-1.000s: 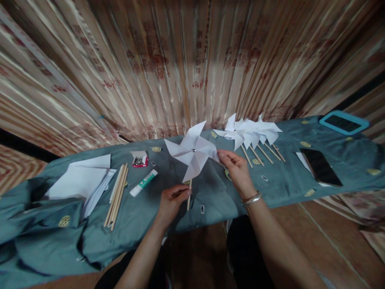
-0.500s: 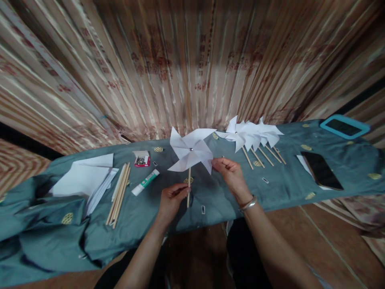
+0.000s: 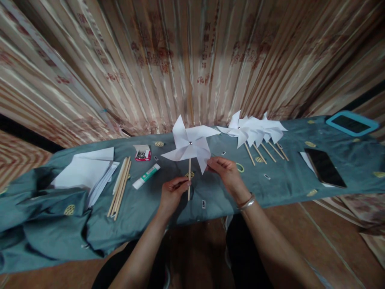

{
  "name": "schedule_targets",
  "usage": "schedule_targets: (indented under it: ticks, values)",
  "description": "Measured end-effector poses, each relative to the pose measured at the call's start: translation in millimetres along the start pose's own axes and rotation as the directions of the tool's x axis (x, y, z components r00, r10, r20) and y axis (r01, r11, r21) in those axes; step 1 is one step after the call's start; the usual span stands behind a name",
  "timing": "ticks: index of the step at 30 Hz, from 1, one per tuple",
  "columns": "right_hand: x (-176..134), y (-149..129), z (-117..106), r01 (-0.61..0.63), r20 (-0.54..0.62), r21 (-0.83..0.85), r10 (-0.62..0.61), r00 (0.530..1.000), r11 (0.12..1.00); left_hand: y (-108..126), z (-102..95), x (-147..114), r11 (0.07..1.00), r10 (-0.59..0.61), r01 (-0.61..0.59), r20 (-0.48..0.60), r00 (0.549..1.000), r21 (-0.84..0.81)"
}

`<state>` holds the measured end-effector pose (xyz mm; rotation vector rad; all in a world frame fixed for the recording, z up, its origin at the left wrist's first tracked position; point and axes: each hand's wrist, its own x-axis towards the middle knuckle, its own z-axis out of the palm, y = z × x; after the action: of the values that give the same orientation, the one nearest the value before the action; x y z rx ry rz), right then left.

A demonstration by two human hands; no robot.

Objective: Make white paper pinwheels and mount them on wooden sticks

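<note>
A white paper pinwheel [image 3: 192, 149] with a silver pin at its centre stands upright on a thin wooden stick. My left hand [image 3: 173, 193] pinches that stick low down, below the blades. At the pinwheel's lower right blade is my right hand [image 3: 226, 172], its thumb and fingers drawn together at the blade's edge. More finished pinwheels [image 3: 255, 129] lie overlapping in a row at the back right, sticks toward me. Left of my hands are a glue stick [image 3: 146, 176] and a small open red-and-white box [image 3: 142, 153] of pins.
Several wooden sticks [image 3: 120, 188] lie beside a pile of white paper [image 3: 86, 170] on the left. A dark phone [image 3: 325, 167] rests on paper at the right, near a blue-framed device [image 3: 352, 123]. A green ring-shaped thing [image 3: 240, 167] is partly behind my right hand.
The pinwheel's blades have turned slightly around the pin, and my right hand has shifted a little left with the lower right blade. My left hand stays on the stick. The view has tilted slightly.
</note>
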<state>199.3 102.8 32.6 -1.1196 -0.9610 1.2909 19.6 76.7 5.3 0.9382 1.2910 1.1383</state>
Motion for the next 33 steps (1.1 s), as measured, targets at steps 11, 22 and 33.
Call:
schedule_targets:
  ticks: [11, 22, 33]
  values:
    - [-5, 2, 9, -0.079, 0.083, 0.045, 0.076, 0.994, 0.996, -3, 1.1, 1, 1.000, -0.008, 0.008, -0.015, 1.000, -0.017]
    - [-11, 5, 15, -0.063, 0.150, 0.047, 0.055, 0.987, 0.997, -4, 2.1, 0, 0.999, -0.005, 0.005, 0.008, 1.000, -0.036]
    - [-11, 12, 24, -0.045, 0.197, -0.013, 0.046, 0.979, 0.999, -2, 3.1, -2, 1.000, 0.011, -0.011, 0.047, 0.999, -0.006]
